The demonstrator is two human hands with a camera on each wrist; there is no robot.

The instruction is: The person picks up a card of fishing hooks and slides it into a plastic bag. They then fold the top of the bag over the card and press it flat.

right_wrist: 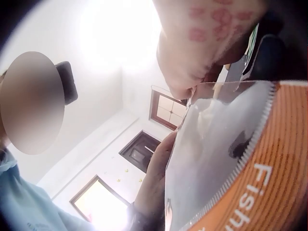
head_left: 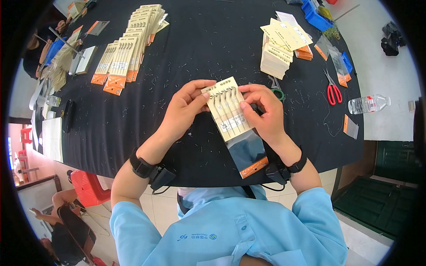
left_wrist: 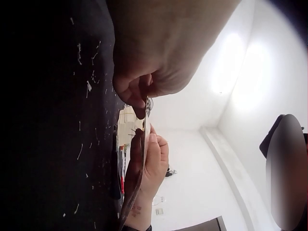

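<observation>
Between both hands is a cream card (head_left: pixel 227 113) with a row of fish hooks (head_left: pixel 222 94) along its upper part and fine lines running down it. Its lower end overlaps a clear plastic bag (head_left: pixel 246 150), which has an orange printed band at the end nearest the body. My left hand (head_left: pixel 181 106) pinches the card's upper left edge between thumb and fingers. At the upper right edge, my right hand (head_left: pixel 266 108) grips it with the thumb on the front. In the right wrist view the bag's orange band (right_wrist: pixel 274 163) fills the near corner.
Hook cards in orange-ended bags (head_left: pixel 133 44) lie overlapping at the back left. Loose cream cards (head_left: pixel 275 57) are stacked back right, near green-handled scissors (head_left: pixel 278 94). Red-handled scissors (head_left: pixel 333 93) and a water bottle (head_left: pixel 369 104) lie right. Thread scraps dot the black cloth (head_left: pixel 177 57).
</observation>
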